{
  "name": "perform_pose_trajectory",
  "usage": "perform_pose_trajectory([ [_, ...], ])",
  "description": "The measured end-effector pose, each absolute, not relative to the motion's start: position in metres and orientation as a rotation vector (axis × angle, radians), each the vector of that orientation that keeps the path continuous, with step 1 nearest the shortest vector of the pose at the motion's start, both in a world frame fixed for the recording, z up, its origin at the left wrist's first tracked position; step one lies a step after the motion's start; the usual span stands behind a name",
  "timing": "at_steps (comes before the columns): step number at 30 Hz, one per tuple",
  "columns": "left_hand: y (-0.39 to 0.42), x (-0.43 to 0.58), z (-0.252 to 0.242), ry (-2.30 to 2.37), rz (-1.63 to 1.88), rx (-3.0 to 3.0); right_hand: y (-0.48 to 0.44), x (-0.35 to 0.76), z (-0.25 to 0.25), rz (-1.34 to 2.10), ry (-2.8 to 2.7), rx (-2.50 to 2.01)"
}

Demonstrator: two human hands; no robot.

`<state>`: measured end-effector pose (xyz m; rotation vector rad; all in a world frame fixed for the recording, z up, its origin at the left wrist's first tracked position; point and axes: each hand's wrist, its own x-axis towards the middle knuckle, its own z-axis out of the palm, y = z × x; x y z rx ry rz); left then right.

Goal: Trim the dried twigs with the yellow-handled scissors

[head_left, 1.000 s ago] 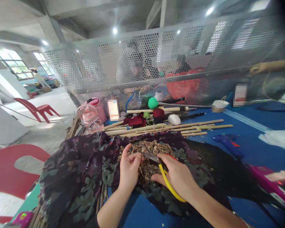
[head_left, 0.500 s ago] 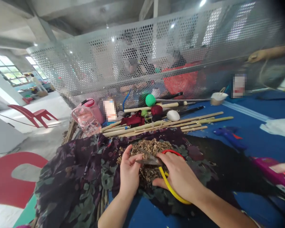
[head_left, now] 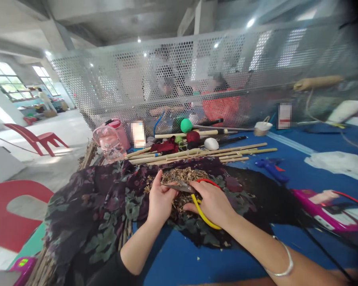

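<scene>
My right hand (head_left: 212,201) is closed round shears (head_left: 193,190) with one red and one yellow loop handle. Their blades point left toward my left hand (head_left: 161,198), which pinches a small piece I cannot make out at the blade tips. Both hands hover over a heap of brown chopped plant bits (head_left: 181,176) lying on a dark floral cloth (head_left: 101,206). The cloth is spread on a blue table (head_left: 179,262).
Bamboo sticks (head_left: 197,155), yarn balls (head_left: 186,125) and a pink bottle (head_left: 115,139) lie behind the heap. A blue glue gun (head_left: 271,167) and a magenta tool (head_left: 325,206) sit to the right. Other people sit behind a perforated metal screen (head_left: 131,83). Red chairs (head_left: 35,139) stand at left.
The camera has tipped and pulled back slightly, so both hands sit higher in view. The shears stay in my right hand; their blades have swung a little toward my left fingers.
</scene>
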<state>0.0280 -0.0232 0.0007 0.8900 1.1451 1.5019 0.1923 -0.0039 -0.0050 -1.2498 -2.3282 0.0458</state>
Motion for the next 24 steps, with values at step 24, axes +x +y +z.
perform_pose_trajectory([
  [24,0.012,-0.066,0.0,1.665,1.12,1.12,0.006,0.192,0.038,0.035,-2.487,-1.483],
])
